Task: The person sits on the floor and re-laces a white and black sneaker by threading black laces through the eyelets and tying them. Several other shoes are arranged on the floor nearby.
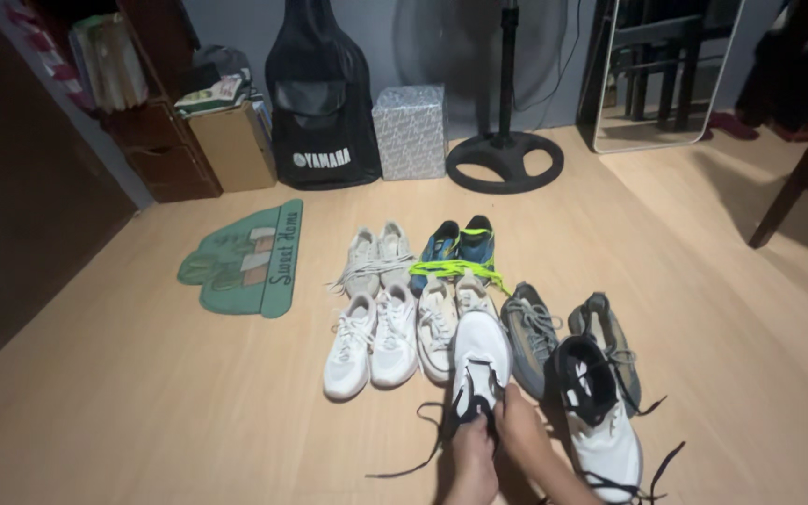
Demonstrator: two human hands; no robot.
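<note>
At the bottom edge, the left hand [472, 458] and right hand [520, 432] both close their grip on the heel end of a white shoe with black laces [479, 365], pinching its laces and collar. That shoe rests on the wooden floor [123, 393]. Just right of it lies its mate [600, 425]; beyond that, a grey pair [563, 337]. Left of the held shoe stands a white pair [371, 341]. Farther back sit blue shoes with neon-green laces [460, 248], then a black guitar bag [320, 93].
</note>
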